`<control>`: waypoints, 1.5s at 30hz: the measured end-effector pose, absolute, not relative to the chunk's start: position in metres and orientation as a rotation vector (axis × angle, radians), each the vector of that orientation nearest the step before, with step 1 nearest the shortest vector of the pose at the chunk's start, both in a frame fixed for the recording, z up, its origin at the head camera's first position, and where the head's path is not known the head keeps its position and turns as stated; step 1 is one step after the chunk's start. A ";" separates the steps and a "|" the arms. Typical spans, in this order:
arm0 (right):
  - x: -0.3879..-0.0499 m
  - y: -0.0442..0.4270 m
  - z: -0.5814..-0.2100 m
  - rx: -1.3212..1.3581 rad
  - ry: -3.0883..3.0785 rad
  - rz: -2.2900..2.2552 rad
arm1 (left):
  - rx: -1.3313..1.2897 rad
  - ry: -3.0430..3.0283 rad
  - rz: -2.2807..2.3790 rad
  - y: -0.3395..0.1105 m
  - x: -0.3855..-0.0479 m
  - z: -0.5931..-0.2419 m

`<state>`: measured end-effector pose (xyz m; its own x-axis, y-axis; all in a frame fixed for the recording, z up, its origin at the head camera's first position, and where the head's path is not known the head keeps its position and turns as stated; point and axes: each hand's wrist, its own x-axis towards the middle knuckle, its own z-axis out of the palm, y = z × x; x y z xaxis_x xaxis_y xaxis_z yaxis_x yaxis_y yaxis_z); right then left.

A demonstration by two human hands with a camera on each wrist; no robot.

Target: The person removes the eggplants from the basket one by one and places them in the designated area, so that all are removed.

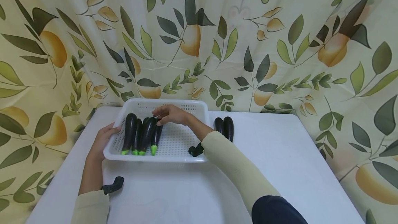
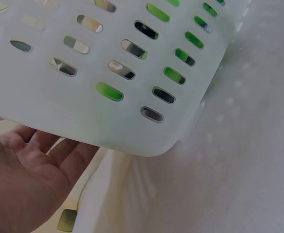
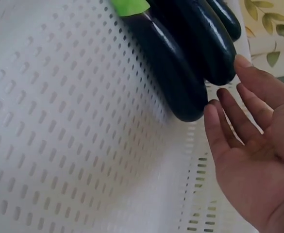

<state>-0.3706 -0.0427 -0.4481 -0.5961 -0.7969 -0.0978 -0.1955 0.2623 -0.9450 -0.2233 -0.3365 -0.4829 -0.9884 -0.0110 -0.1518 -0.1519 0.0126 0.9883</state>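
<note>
A white perforated basket holds several dark eggplants side by side in its left half, green ends toward the near rim. My left hand grips the basket's left rim; the left wrist view has its fingers under the basket edge. Over the far ends of the eggplants is my right hand, its fingers relaxed. In the right wrist view, my right hand has its fingertips at the rounded end of the nearest eggplant, with nothing held.
Two more eggplants lie on the white table just right of the basket, partly behind my right forearm. A curtain with a leaf and fruit print hangs along the table's far edge.
</note>
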 end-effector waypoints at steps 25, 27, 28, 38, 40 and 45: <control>-0.368 -0.039 -0.449 -0.911 1.890 -1.371 | -0.176 2.174 2.131 -0.335 -0.223 -0.480; -0.369 -0.039 -0.449 -0.896 1.869 -1.368 | -0.181 2.173 2.128 -0.335 -0.222 -0.481; -0.369 -0.040 -0.449 -0.888 1.860 -1.368 | -0.184 2.173 2.126 -0.335 -0.222 -0.481; -0.367 -0.041 -0.451 -0.790 1.769 -1.394 | -0.198 2.175 2.113 -0.335 -0.223 -0.483; -0.367 -0.041 -0.451 -0.779 1.768 -1.390 | -0.193 2.179 2.114 -0.336 -0.223 -0.483; -0.367 -0.041 -0.451 -0.778 1.764 -1.350 | -0.183 2.192 2.106 -0.336 -0.223 -0.484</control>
<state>-0.3666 -0.0407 -0.4511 -0.5191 -0.8290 -0.2082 -0.0154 0.2526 -0.9674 -0.2230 -0.3361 -0.4836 -0.9882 -0.0197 -0.1519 -0.1525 0.0383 0.9876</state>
